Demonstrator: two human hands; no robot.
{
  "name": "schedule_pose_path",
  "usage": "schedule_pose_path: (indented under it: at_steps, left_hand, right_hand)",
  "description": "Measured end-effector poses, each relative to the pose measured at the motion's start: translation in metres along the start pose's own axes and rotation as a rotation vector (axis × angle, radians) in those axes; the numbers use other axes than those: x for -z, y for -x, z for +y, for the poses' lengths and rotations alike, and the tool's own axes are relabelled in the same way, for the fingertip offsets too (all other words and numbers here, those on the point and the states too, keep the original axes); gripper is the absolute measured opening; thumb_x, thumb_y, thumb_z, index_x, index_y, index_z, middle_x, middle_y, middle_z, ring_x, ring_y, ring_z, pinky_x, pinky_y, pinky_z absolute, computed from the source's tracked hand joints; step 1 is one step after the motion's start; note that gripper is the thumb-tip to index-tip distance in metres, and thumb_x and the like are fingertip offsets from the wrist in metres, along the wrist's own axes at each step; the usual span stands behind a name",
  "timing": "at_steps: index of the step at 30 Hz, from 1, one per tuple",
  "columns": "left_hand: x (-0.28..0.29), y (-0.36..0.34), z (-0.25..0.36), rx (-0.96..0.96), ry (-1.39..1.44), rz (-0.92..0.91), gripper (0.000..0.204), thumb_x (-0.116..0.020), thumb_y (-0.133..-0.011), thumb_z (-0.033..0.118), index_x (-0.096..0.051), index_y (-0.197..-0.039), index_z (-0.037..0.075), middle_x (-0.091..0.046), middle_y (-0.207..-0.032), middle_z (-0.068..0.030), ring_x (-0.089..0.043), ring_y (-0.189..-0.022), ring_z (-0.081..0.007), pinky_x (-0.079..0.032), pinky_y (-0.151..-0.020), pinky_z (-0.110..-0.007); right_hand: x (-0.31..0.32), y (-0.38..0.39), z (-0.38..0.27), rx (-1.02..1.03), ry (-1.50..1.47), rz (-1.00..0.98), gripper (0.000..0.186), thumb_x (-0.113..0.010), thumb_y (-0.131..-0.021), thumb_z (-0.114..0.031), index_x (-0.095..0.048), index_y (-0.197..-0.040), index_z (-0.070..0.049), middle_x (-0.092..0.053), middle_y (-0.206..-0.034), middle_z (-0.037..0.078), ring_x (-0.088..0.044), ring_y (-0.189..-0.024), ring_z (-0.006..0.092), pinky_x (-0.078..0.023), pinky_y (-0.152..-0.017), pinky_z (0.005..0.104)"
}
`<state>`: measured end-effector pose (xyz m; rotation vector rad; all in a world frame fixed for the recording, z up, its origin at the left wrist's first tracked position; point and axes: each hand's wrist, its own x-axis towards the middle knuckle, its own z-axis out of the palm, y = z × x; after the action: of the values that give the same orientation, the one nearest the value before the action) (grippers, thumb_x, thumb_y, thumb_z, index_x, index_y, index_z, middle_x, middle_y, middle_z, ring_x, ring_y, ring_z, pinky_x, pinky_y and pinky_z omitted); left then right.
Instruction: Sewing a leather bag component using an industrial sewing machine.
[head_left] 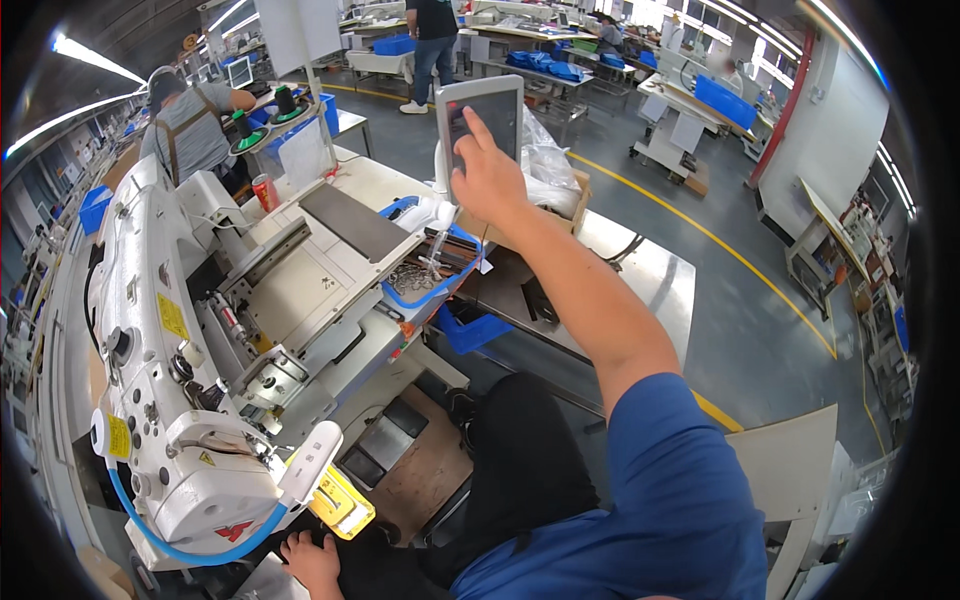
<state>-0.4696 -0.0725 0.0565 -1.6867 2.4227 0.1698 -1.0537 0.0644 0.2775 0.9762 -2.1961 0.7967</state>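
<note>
My right hand (487, 175) reaches up to a white-framed tablet (490, 120) on a stand, index finger extended at its dark screen, holding nothing. My left hand (312, 565) rests low, fingers apart, beside my dark-trousered leg and beneath the head of a large white sewing machine (205, 480). A yellow piece (340, 505) juts from the machine just above that hand. Behind the machine head lies a flat bed with a dark plate (350, 220). A blue-rimmed tray (420, 295) of small metal parts and tools sits under my raised arm.
A red can (265, 192) and green thread cones (245, 135) stand at the back left near a co-worker (195, 135). Another person (432, 55) stands beyond the tablet. A steel side table (640, 280), blue bin (470, 330) and cardboard box (570, 210) are to my right and front.
</note>
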Motion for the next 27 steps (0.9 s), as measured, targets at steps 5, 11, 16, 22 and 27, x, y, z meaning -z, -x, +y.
schedule_pose_path:
  at_steps: [5,11,16,22,27]
  left_hand:
    - [-0.009,-0.004,-0.008,0.012,0.006,0.003,0.048,-0.074,-0.08,0.039,-0.069,-0.119,0.011,-0.056,-0.139,-0.0122,-0.043,-0.136,-0.0387,-0.037,-0.102,-0.068]
    - [-0.005,-0.003,-0.008,0.005,0.017,-0.002,0.048,-0.074,-0.08,0.038,-0.069,-0.119,0.011,-0.057,-0.139,-0.0121,-0.043,-0.136,-0.0383,-0.036,-0.102,-0.07]
    - [-0.003,-0.003,-0.005,0.009,0.018,0.0,0.048,-0.074,-0.08,0.038,-0.068,-0.119,0.011,-0.056,-0.139,-0.0121,-0.043,-0.136,-0.0381,-0.036,-0.102,-0.07]
    - [0.002,-0.001,0.0,0.004,0.026,0.006,0.049,-0.074,-0.081,0.039,-0.068,-0.12,0.011,-0.056,-0.14,-0.0118,-0.042,-0.136,-0.0382,-0.037,-0.101,-0.069]
    - [0.006,0.001,0.003,0.014,0.028,0.0,0.049,-0.074,-0.08,0.039,-0.068,-0.121,0.011,-0.056,-0.14,-0.0115,-0.042,-0.136,-0.0376,-0.038,-0.102,-0.068]
  right_hand:
    - [-0.006,0.004,0.005,-0.093,0.025,0.01,0.023,-0.066,-0.082,-0.014,-0.057,-0.102,-0.009,-0.034,-0.16,0.011,-0.069,-0.096,0.0361,-0.055,-0.078,0.0468]
    - [-0.008,0.023,0.008,-0.101,0.021,-0.051,0.025,-0.063,-0.081,-0.011,-0.059,-0.105,-0.006,-0.036,-0.158,0.013,-0.069,-0.097,0.0367,-0.055,-0.079,0.0501]
    - [-0.011,0.03,0.01,-0.042,0.039,-0.059,0.025,-0.065,-0.082,-0.012,-0.059,-0.105,-0.007,-0.038,-0.157,0.011,-0.069,-0.094,0.0372,-0.055,-0.078,0.0495]
    - [-0.014,0.029,0.011,-0.023,0.059,-0.07,0.023,-0.066,-0.083,-0.015,-0.059,-0.104,-0.008,-0.039,-0.157,0.008,-0.068,-0.094,0.0383,-0.055,-0.079,0.0493]
    - [-0.016,0.033,0.01,-0.035,0.047,-0.071,0.023,-0.065,-0.084,-0.015,-0.059,-0.105,-0.008,-0.039,-0.157,0.008,-0.068,-0.095,0.0382,-0.055,-0.079,0.0503]
